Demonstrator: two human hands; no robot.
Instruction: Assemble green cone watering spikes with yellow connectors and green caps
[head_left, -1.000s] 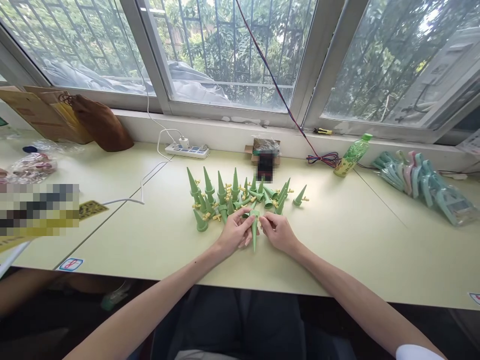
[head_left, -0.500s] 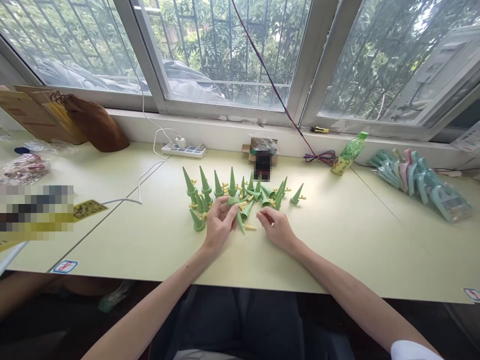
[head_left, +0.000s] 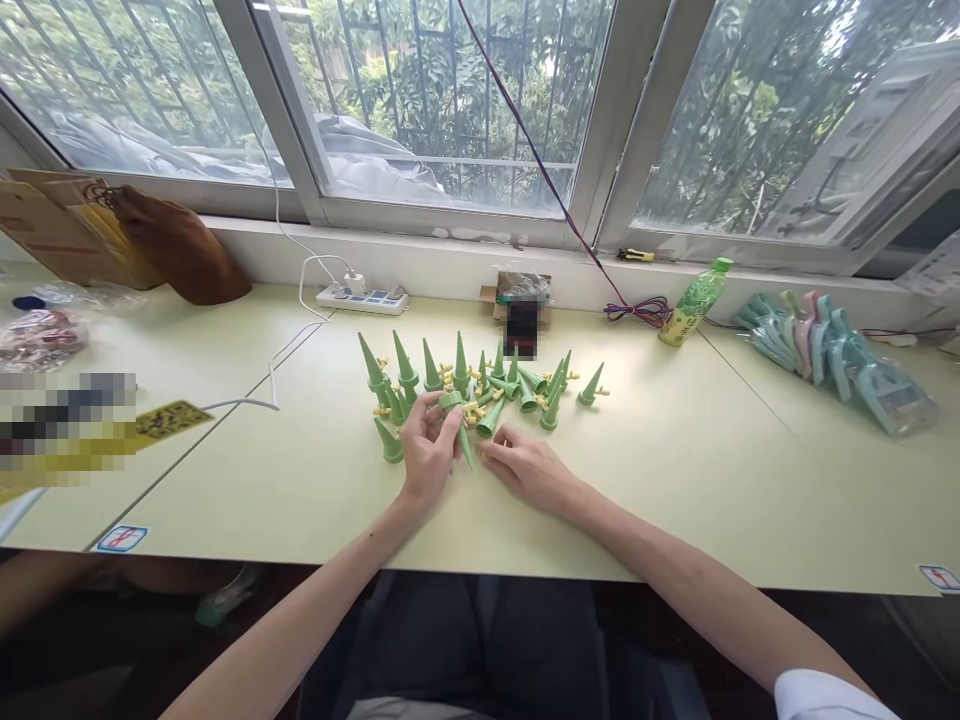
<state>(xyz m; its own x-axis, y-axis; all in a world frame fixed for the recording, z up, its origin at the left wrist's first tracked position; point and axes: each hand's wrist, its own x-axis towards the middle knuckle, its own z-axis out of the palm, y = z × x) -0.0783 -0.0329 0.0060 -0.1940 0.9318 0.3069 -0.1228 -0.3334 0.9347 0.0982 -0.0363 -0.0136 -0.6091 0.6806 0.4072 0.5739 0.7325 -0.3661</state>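
My left hand [head_left: 431,455] is closed around a green watering spike [head_left: 466,448], whose wide collar faces up and whose tip points down toward the table. Close beside it, my right hand [head_left: 529,468] has its fingers pinched together low over the table, at a small yellow valve piece that they mostly cover. Behind both hands stand several green spikes [head_left: 403,362] with yellow valves on their sides. Others lie tipped over in the middle, among them a spike [head_left: 491,416] with its open end toward me. One upright spike [head_left: 591,386] stands apart at the right.
A power strip [head_left: 362,299], a small box [head_left: 529,290] and a green drink bottle [head_left: 694,303] line the back of the table [head_left: 720,480]. Bagged pastel plastic items [head_left: 840,360] lie at right. A brown pouch [head_left: 180,245] and a white cable [head_left: 274,375] are at left.
My right hand has moved left and down to the yellow piece that lay bare on the table, and now covers it. My left hand keeps the spike, its tip a little steeper.
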